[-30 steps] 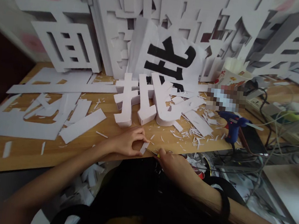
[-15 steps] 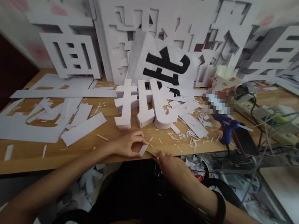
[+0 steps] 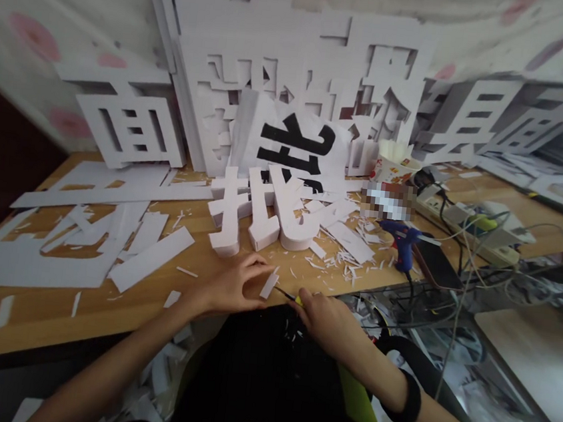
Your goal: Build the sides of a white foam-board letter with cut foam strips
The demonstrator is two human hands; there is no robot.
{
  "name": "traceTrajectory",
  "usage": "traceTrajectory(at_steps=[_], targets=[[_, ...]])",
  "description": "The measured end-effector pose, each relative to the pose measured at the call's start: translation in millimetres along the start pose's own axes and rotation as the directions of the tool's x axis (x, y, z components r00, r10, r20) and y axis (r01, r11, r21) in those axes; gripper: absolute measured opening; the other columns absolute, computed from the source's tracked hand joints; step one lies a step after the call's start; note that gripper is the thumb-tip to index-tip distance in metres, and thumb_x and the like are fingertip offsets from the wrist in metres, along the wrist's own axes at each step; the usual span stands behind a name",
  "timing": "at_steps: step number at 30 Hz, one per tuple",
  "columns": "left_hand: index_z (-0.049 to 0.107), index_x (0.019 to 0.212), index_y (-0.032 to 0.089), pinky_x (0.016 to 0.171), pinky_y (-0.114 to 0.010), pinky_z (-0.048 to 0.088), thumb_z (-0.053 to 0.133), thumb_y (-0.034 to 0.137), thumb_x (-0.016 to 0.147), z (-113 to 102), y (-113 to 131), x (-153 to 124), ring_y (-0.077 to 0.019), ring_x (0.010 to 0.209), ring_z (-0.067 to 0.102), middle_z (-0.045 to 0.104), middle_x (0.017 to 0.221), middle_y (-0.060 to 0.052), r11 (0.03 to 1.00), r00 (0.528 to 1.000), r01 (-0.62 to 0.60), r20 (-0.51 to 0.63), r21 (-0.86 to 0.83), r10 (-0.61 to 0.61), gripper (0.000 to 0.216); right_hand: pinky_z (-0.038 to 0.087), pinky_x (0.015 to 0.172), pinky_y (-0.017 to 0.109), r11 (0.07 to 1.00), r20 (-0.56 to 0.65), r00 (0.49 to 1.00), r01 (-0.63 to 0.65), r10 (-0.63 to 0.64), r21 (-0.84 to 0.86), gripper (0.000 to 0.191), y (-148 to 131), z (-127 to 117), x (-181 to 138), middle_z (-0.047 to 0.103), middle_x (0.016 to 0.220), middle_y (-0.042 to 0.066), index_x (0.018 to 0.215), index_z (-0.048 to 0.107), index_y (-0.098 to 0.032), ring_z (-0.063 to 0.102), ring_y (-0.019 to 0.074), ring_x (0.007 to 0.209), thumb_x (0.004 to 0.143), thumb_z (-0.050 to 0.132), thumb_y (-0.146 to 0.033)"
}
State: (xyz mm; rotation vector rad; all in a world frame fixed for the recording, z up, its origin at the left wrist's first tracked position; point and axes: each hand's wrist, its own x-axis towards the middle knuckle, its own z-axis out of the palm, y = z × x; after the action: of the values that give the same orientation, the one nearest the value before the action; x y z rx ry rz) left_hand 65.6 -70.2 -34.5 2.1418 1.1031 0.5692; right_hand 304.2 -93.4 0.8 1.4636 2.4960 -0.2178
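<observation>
My left hand (image 3: 233, 285) lies at the table's front edge, thumb and forefinger apart. Between their tips is a small white strip (image 3: 269, 285); whether a fingertip still touches its ends I cannot tell. My right hand (image 3: 323, 316) is closed round a craft knife (image 3: 298, 300) with a yellow part and a thin dark blade, whose tip points left, close to the strip. Most of the knife's handle is hidden in my palm. Just beyond my hands stands a white cut-out character (image 3: 292, 229) with deep side walls. Behind it leans a sheet printed with a black character (image 3: 296, 145).
Cut white sheets (image 3: 69, 269) cover the table's left side; offcuts (image 3: 351, 242) lie right of the character. A blue glue gun (image 3: 404, 241), a phone (image 3: 437, 262), a paper cup (image 3: 394, 164) and a power strip (image 3: 480, 235) with tangled cables are on the right. White characters (image 3: 132, 128) line the wall.
My view has shifted a little. The left thumb and forefinger have spread wider around the strip. More of the knife's blade shows, and my right hand stays closed on it.
</observation>
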Motion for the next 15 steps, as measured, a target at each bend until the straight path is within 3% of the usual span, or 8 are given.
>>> traceTrajectory(at_steps=[2,5,9,15], targets=[[0.056,0.130,0.024,0.103,-0.049,0.046,0.078,0.038,0.075,11,4,-8,-0.0288,0.119,0.055,0.057,0.128,-0.010,0.994,0.988,0.028,-0.154,0.106,-0.011,0.061,0.048,0.056,0.030,1.000,-0.003,1.000,-0.005,0.005,0.006,0.032,0,-1,-1,0.073,0.081,0.010,0.100,0.061,-0.017,0.074,0.0266,0.075,0.103,0.038,-0.038],[0.061,0.117,0.020,0.095,-0.045,0.051,0.070,0.031,0.085,31,10,-20,-0.0261,0.105,0.061,0.067,0.112,-0.009,0.969,0.941,0.011,-0.329,0.248,0.074,0.036,0.047,0.057,0.029,1.000,-0.002,1.000,-0.012,0.012,0.011,0.031,-1,-1,-1,0.073,0.080,0.010,0.100,0.061,-0.016,0.074,0.0266,0.075,0.103,0.039,-0.038],[0.067,0.102,0.019,0.078,-0.037,0.052,0.057,0.017,0.092,52,16,-25,-0.0205,0.082,0.063,0.072,0.089,-0.006,0.933,0.873,-0.008,-0.453,0.361,0.183,0.014,0.046,0.055,0.028,1.000,0.004,1.000,-0.024,0.024,0.012,0.032,-4,2,1,0.073,0.079,0.011,0.100,0.060,-0.016,0.074,0.0263,0.073,0.104,0.038,-0.038],[0.068,0.081,0.018,0.069,-0.034,0.049,0.058,0.014,0.089,62,18,-22,-0.0190,0.074,0.057,0.067,0.077,-0.005,0.918,0.807,0.123,-0.577,0.377,0.128,0.013,0.045,0.054,0.028,0.999,0.003,0.999,-0.043,0.043,0.027,0.030,-8,5,1,0.073,0.079,0.009,0.098,0.058,-0.017,0.073,0.0261,0.073,0.104,0.038,-0.039]])
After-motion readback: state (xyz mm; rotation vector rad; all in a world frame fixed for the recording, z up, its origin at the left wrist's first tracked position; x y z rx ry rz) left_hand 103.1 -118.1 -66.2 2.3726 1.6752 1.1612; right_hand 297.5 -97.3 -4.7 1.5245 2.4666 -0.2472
